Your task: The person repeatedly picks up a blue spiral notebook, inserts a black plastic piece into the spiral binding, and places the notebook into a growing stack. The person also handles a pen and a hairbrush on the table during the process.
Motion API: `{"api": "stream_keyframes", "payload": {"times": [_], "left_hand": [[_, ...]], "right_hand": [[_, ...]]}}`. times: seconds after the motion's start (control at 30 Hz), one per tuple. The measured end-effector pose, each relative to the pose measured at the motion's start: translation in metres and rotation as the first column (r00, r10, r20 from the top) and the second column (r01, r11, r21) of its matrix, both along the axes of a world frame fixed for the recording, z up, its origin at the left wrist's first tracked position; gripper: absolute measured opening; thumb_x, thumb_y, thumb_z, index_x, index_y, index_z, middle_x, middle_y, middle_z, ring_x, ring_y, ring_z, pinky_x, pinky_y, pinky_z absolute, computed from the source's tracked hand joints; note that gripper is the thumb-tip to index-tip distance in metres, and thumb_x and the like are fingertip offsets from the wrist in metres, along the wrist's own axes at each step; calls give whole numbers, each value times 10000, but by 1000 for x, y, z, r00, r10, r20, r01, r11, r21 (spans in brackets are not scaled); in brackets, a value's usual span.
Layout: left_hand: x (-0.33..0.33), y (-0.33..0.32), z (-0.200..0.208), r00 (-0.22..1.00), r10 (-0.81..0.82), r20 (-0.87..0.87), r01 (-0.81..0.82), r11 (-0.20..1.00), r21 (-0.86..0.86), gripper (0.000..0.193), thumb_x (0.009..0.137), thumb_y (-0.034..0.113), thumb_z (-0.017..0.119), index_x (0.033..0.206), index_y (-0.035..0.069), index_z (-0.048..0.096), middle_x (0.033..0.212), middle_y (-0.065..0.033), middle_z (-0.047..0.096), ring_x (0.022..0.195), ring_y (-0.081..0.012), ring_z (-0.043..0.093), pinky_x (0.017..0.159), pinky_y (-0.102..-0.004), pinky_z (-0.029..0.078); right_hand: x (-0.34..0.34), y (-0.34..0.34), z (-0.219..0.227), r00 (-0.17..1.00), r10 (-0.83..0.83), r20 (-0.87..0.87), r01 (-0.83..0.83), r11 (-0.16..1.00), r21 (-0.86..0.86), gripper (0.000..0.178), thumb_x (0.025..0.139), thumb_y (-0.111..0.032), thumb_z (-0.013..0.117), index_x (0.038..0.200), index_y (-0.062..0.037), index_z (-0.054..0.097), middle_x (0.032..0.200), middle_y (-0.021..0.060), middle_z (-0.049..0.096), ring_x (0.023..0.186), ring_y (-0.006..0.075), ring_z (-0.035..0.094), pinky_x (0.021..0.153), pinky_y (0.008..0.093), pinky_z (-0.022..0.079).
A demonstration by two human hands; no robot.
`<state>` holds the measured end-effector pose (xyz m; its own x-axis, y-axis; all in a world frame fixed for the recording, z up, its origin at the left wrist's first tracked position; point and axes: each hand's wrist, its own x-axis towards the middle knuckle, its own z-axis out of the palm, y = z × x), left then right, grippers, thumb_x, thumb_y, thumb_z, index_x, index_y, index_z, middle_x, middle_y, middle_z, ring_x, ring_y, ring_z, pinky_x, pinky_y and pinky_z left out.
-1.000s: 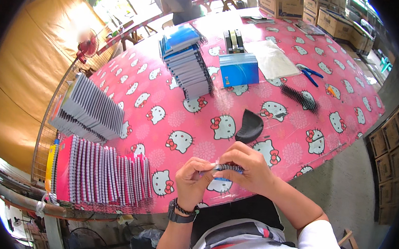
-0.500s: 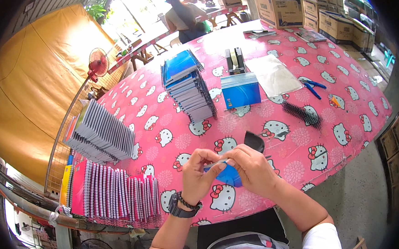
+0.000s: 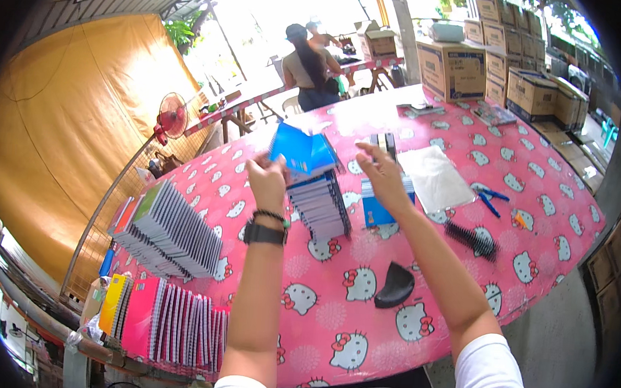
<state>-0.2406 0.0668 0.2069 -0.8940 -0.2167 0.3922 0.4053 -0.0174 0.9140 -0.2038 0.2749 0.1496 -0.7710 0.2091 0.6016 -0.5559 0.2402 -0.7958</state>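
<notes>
A blue notebook (image 3: 302, 153) lies on the far end of a stack of spiral notebooks (image 3: 320, 209), its cover bent in the middle. My left hand (image 3: 267, 179), with a dark watch and a beaded bracelet on the wrist, has its fingers closed at the notebook's near left corner. To the right, my right hand (image 3: 385, 176) is raised with fingers apart and nothing in them. It partly covers a tape dispenser (image 3: 385, 143) and a smaller pile of blue covers or booklets (image 3: 377, 211).
Rows of grey-edged notebooks (image 3: 177, 225) and pink spiral notebooks (image 3: 175, 321) stand at the left. On the right lie a clear plastic sheet (image 3: 429, 176), blue-handled pliers (image 3: 490, 200), black binding coils (image 3: 471, 239) and a black curved object (image 3: 395, 284). Cartons (image 3: 452, 71) stand beyond.
Both hands have moved away from me, up the table, from holding a small blue piece together near its front edge. They are now apart, the left at the notebook stack. The view has tilted up.
</notes>
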Motion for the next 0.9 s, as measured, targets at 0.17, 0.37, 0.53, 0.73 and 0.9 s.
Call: {"api": "stream_keyframes", "payload": {"times": [0.17,0.37,0.53,0.73,0.9], "left_hand": [[-11,-24,-17,988,152,7,-123,824,-554,440,829,396,692,956,16,510,836,-82,601,789,-193,590,730,-338,469],[-49,-33,-46,943,-297,152,315,942,-118,678,913,560,445,1298,12,336,1276,-115,409,1173,-211,396,983,-328,333],[-66,-31,-50,789,-593,163,581,806,115,822,951,615,304,1478,5,144,1533,-139,173,1412,-228,186,1140,-346,187],[-33,5,-79,926,-233,-296,217,972,-86,792,902,548,512,1429,-6,307,1460,-196,338,1332,-248,353,1093,-366,278],[-30,13,-78,893,77,-444,-171,969,-177,494,885,248,651,1284,-6,508,1317,-195,513,1195,-264,508,1028,-363,375]], "right_hand": [[-62,-2,-7,923,338,184,-265,905,-334,709,917,-611,434,1321,-32,506,1323,121,526,1241,199,459,969,342,365],[-105,-30,-10,921,378,97,-295,837,-461,933,891,-704,329,1450,35,222,1520,181,238,1422,271,181,1129,378,156],[-118,-48,-8,832,479,281,-386,862,-327,976,897,-703,308,1467,56,82,1534,227,133,1427,281,122,1148,366,118],[-146,-32,12,914,352,203,-256,886,-386,653,922,-503,509,1258,57,518,1176,189,578,1091,222,540,954,324,389],[-148,-64,25,870,468,155,-303,755,-581,360,890,-330,630,955,24,654,766,55,621,625,105,561,567,237,452]]}}
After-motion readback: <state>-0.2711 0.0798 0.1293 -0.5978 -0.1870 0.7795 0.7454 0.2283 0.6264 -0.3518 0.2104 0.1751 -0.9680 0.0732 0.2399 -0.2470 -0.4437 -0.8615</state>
